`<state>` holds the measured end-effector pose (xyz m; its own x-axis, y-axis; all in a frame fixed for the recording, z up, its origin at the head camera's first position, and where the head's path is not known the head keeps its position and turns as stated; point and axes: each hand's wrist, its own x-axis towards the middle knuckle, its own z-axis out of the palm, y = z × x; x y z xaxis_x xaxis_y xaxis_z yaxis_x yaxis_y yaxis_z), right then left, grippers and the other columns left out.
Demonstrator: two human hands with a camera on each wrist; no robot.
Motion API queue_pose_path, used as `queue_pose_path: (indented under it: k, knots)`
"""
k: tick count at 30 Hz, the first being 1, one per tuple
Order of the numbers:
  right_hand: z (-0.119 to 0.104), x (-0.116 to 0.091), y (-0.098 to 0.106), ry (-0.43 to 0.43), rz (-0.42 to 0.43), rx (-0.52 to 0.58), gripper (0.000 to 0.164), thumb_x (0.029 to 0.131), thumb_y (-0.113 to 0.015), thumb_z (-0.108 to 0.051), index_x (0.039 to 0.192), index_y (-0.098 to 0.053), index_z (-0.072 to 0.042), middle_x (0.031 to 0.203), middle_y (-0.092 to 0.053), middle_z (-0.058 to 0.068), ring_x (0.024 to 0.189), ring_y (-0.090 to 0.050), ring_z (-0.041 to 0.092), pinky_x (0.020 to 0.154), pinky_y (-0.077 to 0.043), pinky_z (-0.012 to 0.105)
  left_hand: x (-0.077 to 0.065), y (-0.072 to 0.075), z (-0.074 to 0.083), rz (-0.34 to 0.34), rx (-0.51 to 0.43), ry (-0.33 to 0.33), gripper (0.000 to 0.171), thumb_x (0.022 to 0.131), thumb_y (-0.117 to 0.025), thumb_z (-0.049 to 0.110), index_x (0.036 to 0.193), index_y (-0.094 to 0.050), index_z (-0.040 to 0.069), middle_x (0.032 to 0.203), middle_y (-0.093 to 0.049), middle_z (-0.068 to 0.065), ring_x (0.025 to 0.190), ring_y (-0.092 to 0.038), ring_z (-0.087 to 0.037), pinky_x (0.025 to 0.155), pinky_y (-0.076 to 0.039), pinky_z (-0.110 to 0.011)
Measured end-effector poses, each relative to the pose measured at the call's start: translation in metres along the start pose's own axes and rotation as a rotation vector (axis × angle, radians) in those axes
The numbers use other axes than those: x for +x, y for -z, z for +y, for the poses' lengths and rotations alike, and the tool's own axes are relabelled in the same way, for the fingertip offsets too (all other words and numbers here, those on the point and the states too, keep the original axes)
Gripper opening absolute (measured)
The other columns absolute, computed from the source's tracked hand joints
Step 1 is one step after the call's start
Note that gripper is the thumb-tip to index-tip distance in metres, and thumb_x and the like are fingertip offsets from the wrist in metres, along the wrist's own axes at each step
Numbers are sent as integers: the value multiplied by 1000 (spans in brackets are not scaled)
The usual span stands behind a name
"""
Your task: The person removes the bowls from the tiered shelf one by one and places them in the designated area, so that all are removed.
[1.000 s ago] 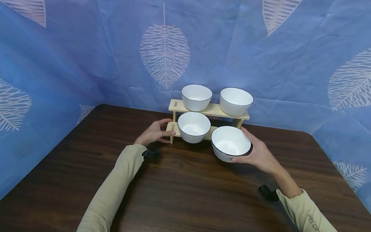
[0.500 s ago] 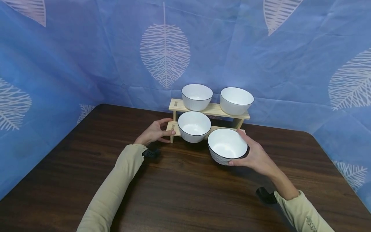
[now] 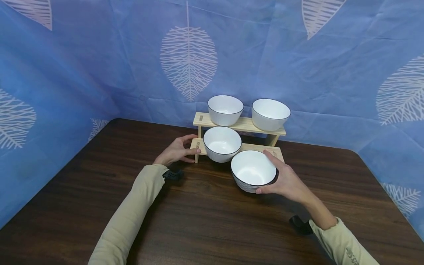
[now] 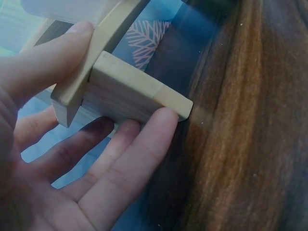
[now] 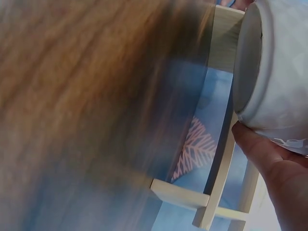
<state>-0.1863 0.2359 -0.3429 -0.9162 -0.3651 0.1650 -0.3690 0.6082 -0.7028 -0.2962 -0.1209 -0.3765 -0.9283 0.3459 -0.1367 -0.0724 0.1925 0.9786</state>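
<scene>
My right hand [image 3: 288,181] grips a white bowl [image 3: 252,168] with a dark rim by its right side, thumb at the front and fingers behind. The bowl hangs in front of the lower tier; the right wrist view shows its textured side and underside [image 5: 250,62]. A two-tier wooden rack [image 3: 245,125] stands behind it. My left hand [image 3: 175,151] holds the rack's left end, thumb over the lower board and fingers along the end leg [image 4: 134,91]. One white bowl [image 3: 222,141] sits on the left of the lower tier.
Two more white bowls, one at left [image 3: 225,109] and one at right [image 3: 271,113], rest on the upper tier. The dark wooden table [image 3: 205,221] extends in front. A blue leaf-patterned cloth [image 3: 132,55] hangs close behind the rack.
My right hand has drawn the bowl leftward and toward me, away from the right end of the lower tier, uncovering that board. The left hand has stayed on the rack.
</scene>
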Motion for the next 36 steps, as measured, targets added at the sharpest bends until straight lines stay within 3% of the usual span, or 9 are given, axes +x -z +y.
queue_pose_path:
  k: [20, 36]
  knots:
    - [-10, 0, -15, 22, -69, -48, 120, 65, -97, -27, 156, -28, 7, 153, -38, 30, 133, -41, 50, 103, -41, 67, 2, 1, -1, 0, 3, 1, 70, 96, -70, 3, 157, -35, 9, 144, -42, -24, 109, -64, -38, 77, -63, -43]
    - [-17, 8, -37, 88, -134, 17, 120, 65, -97, -26, 155, -27, 11, 155, -35, 30, 136, -43, 44, 104, -42, 62, 3, -1, -1, 2, 5, -3, 69, 96, -69, 2, 156, -35, 8, 142, -44, -25, 111, -63, -39, 77, -63, -44]
